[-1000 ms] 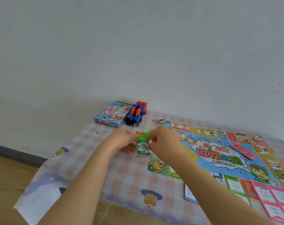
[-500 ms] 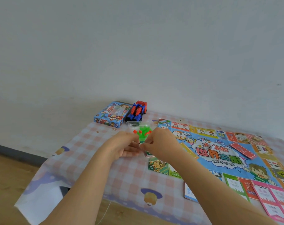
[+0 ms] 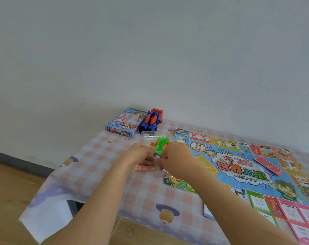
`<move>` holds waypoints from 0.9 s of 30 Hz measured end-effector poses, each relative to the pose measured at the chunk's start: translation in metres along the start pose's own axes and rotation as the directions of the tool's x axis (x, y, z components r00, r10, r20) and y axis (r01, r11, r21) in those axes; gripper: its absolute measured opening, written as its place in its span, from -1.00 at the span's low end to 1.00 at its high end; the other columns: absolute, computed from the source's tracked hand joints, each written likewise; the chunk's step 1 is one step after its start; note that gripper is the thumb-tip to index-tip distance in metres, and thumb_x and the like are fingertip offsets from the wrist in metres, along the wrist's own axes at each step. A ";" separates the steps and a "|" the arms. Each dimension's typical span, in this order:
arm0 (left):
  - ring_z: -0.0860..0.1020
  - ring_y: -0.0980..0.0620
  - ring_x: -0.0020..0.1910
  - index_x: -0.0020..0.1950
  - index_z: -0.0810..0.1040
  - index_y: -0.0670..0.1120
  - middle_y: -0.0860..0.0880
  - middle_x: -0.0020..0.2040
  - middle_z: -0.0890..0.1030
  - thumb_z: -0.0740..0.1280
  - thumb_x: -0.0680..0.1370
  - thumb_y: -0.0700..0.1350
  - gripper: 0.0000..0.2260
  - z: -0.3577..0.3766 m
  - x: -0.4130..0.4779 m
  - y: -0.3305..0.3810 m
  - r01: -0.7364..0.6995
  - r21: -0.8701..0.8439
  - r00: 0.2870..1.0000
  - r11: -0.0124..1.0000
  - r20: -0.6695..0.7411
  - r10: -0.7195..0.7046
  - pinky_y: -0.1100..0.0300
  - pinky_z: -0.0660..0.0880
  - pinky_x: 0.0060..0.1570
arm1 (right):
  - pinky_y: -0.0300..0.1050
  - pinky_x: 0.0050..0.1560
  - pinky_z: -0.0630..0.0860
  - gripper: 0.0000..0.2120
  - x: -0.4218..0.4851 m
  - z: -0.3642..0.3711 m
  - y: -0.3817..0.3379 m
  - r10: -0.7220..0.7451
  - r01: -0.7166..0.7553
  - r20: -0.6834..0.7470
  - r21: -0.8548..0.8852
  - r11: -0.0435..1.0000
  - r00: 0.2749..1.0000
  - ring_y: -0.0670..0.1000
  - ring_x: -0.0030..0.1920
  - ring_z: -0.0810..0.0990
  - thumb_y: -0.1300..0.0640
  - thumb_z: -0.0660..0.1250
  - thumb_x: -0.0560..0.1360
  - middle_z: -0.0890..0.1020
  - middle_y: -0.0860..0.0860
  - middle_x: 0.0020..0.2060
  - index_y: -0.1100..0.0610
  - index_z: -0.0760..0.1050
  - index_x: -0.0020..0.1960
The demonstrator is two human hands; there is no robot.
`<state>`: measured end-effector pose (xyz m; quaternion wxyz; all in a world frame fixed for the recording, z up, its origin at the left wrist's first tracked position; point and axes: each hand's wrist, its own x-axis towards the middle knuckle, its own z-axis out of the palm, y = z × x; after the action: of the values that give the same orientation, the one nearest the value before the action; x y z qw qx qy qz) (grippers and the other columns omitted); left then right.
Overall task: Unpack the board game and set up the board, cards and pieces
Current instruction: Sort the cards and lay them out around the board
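Clear plastic bag of green and red pieces (image 3: 161,143) is held above the checked tabletop (image 3: 100,165), just left of the colourful game board (image 3: 238,167). Left hand (image 3: 141,156) and right hand (image 3: 176,159) both pinch its lower edge, fingers curled.

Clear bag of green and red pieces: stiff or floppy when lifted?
Likely floppy: the clear bag is thin film, pinched by left hand and right hand. Probably light; small plastic pieces inside look loose, so they may shift.
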<state>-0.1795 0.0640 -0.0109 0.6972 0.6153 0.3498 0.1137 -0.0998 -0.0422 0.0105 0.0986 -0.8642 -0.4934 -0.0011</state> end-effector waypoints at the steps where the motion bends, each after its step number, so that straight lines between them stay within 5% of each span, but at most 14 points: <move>1: 0.58 -0.09 -0.34 -0.02 0.49 -0.22 -0.21 -0.25 0.56 0.30 0.57 -0.18 -0.90 0.000 0.000 0.000 0.008 -0.013 1.000 1.000 -0.001 -0.008 0.14 0.61 -0.39 | -0.19 -0.31 0.40 -0.76 0.000 0.000 0.000 -0.009 0.009 0.004 -0.008 1.000 1.000 0.02 -0.30 0.44 0.05 0.25 0.52 0.51 0.04 -0.31 0.21 0.59 -0.13; 6: 0.59 -0.11 -0.30 0.03 0.48 -0.25 -0.25 -0.18 0.57 0.27 0.58 -0.20 -0.88 0.001 0.001 -0.001 0.025 -0.016 1.000 1.000 -0.007 -0.025 0.12 0.61 -0.36 | -0.21 -0.48 0.17 -0.67 0.000 -0.006 -0.001 -0.028 0.029 0.029 -0.042 0.999 0.999 -0.04 -0.44 0.29 0.06 0.33 0.45 0.33 0.03 -0.44 0.18 0.33 -0.40; 15: 0.58 -0.11 -0.30 -0.06 0.50 -0.22 -0.20 -0.26 0.56 0.25 0.59 -0.23 -0.92 0.002 -0.001 0.000 0.025 -0.023 1.000 0.999 -0.005 -0.025 0.14 0.60 -0.33 | -0.21 -0.50 0.14 -0.59 0.001 -0.011 -0.007 0.015 -0.015 0.024 -0.020 1.000 1.000 -0.04 -0.50 0.18 0.08 0.29 0.44 0.21 0.03 -0.51 0.15 0.18 -0.46; 23: 0.57 -0.08 -0.31 -0.08 0.48 -0.19 -0.18 -0.25 0.53 0.24 0.59 -0.23 -0.92 0.001 -0.003 0.000 0.024 -0.022 1.000 0.999 0.005 -0.024 0.14 0.60 -0.32 | -0.21 -0.50 0.11 -0.60 -0.001 -0.012 -0.010 0.039 -0.040 -0.016 -0.043 0.998 0.999 -0.05 -0.48 0.19 0.03 0.29 0.43 0.22 0.02 -0.49 0.13 0.17 -0.43; 27: 0.59 -0.08 -0.33 -0.03 0.47 -0.23 -0.25 -0.18 0.60 0.23 0.60 -0.20 -0.91 0.002 -0.004 0.001 0.019 0.008 1.000 1.000 0.012 -0.019 0.16 0.59 -0.37 | -0.25 -0.51 0.20 -0.81 0.000 -0.018 -0.005 0.081 -0.079 -0.029 0.061 0.995 0.996 -0.04 -0.52 0.22 0.14 0.28 0.38 0.28 0.01 -0.53 0.18 0.39 -0.38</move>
<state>-0.1812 0.0606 -0.0089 0.6980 0.6152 0.3518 0.1022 -0.1024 -0.0429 0.0287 0.1321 -0.8798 -0.4566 0.0039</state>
